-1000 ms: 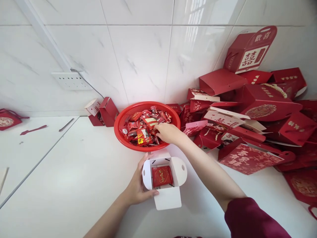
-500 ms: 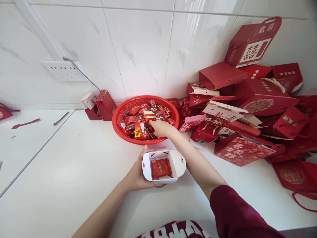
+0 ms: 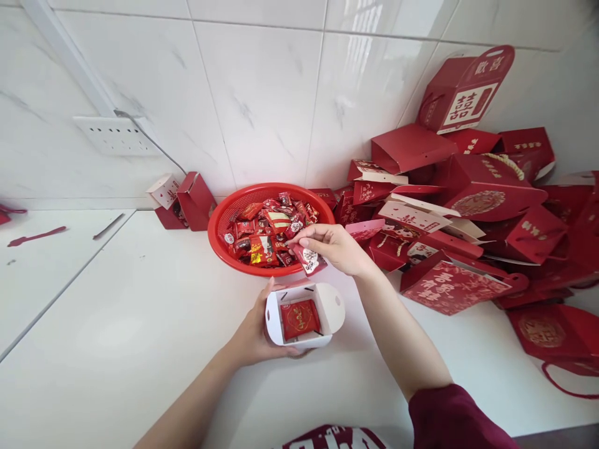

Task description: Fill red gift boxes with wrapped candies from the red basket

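My left hand point(image 3: 255, 330) is wrapped round the left side of a small box point(image 3: 331, 308), white inside, with its flaps spread open. Inside the box lies a red wrapped packet point(image 3: 300, 318) with gold print. Between the thumb and fingers of my right hand point(image 3: 334, 247) hangs a red candy packet point(image 3: 311, 259) with white lettering. That hand is over the front right rim of a red plastic basket point(image 3: 222, 259). Several wrapped candies point(image 3: 262, 249) in red and gold fill the basket, which stands just behind the box.
A pile of red gift boxes point(image 3: 463, 287) covers the right side of the white table point(image 3: 154, 349). Two small boxes point(image 3: 196, 201) stand left of the basket by the tiled wall. Farther left lie a red strap point(image 3: 37, 236) and a thin dark strip point(image 3: 108, 226).
My right hand has risen out of the candies and moved right and toward me, now with a candy packet in its fingers. My left hand still holds the box in place.
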`<state>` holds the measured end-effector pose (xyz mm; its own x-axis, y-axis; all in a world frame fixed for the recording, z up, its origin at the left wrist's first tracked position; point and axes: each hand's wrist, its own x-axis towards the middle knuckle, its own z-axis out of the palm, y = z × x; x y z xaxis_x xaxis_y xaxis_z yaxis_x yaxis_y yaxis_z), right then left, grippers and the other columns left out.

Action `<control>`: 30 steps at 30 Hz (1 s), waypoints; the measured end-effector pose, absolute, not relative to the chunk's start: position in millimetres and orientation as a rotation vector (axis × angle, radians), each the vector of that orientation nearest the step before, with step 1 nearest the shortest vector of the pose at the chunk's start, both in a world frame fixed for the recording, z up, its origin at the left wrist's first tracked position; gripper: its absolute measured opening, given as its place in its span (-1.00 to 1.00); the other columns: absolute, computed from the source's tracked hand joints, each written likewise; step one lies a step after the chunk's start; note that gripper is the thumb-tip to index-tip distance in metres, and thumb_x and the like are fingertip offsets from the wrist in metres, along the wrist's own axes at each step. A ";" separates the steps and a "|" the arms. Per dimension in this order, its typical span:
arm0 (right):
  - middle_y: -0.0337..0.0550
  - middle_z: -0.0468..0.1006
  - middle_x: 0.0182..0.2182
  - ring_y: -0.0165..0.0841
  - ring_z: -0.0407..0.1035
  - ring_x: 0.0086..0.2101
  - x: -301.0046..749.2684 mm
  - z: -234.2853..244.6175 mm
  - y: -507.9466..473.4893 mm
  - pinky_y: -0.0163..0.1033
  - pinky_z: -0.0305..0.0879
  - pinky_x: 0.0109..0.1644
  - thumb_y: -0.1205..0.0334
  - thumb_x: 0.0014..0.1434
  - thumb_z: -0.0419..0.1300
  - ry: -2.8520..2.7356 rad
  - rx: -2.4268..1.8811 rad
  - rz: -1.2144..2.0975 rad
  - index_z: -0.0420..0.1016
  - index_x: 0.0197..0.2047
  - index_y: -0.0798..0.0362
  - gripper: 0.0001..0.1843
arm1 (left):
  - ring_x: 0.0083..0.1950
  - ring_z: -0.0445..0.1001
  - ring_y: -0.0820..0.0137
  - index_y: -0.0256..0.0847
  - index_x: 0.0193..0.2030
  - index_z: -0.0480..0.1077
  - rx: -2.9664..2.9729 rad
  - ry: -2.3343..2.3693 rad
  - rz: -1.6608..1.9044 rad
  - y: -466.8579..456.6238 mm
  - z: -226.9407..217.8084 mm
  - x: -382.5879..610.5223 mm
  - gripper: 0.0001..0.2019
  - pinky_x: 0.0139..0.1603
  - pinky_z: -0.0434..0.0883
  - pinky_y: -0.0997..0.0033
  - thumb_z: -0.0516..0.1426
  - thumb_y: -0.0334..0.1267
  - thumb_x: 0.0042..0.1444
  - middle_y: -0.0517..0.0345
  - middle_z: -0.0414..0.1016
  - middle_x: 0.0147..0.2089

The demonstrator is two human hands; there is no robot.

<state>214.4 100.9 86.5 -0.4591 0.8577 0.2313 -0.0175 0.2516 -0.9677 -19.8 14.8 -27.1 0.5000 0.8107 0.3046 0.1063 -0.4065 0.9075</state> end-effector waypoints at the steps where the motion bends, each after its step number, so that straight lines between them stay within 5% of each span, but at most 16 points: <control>1: -0.09 0.65 -0.16 -0.32 0.54 -0.14 213.4 87.7 94.0 -0.15 0.42 0.04 0.09 0.31 0.18 -1.722 -0.793 1.334 0.57 -0.11 0.08 -0.74 | 0.40 0.20 -0.20 0.14 0.50 -0.21 1.789 0.754 0.977 15.4 -28.9 -20.1 0.24 0.29 0.25 -0.41 0.46 0.05 -0.23 -0.14 0.11 0.45; 7: -0.13 0.59 0.04 -0.31 0.45 0.08 213.0 87.3 79.1 -0.17 0.30 0.22 0.26 0.34 0.10 -1.999 -0.878 1.023 0.58 0.00 0.00 -0.73 | 0.46 0.09 -0.19 0.16 0.51 -0.32 1.629 0.711 0.903 17.1 -34.4 -23.8 0.31 0.38 0.16 -0.34 0.49 -0.14 -0.21 -0.11 -0.01 0.49; 12: -0.16 0.66 -0.16 -0.31 0.54 -0.13 219.4 84.3 108.7 -0.17 0.40 0.04 0.34 0.33 0.04 -1.875 -1.198 0.692 0.59 -0.09 0.01 -0.72 | 0.47 0.06 -0.20 0.30 0.49 -0.31 1.591 0.668 0.900 18.3 -35.0 -24.8 0.33 0.38 0.11 -0.40 0.51 -0.15 -0.27 0.03 0.01 0.50; 20: -0.10 0.64 -0.27 -0.41 0.56 -0.28 184.6 49.5 151.4 -0.30 0.45 -0.13 0.52 0.26 -0.13 -1.954 -1.295 0.889 0.50 -0.16 0.11 -0.62 | 0.46 0.05 -0.23 0.31 0.49 -0.29 1.592 0.702 0.896 18.5 -40.3 -27.8 0.35 0.35 0.13 -0.43 0.51 -0.19 -0.29 0.02 -0.05 0.52; 30: 0.09 0.58 0.02 -0.23 0.53 -0.17 169.0 42.2 160.8 -0.14 0.38 0.01 0.53 0.08 0.18 -2.298 -1.232 0.950 0.41 0.16 0.17 -0.46 | 0.45 0.08 -0.25 0.30 0.48 -0.18 1.573 0.715 0.864 19.0 -41.2 -31.2 0.28 0.33 0.16 -0.46 0.51 -0.17 -0.29 0.03 -0.07 0.52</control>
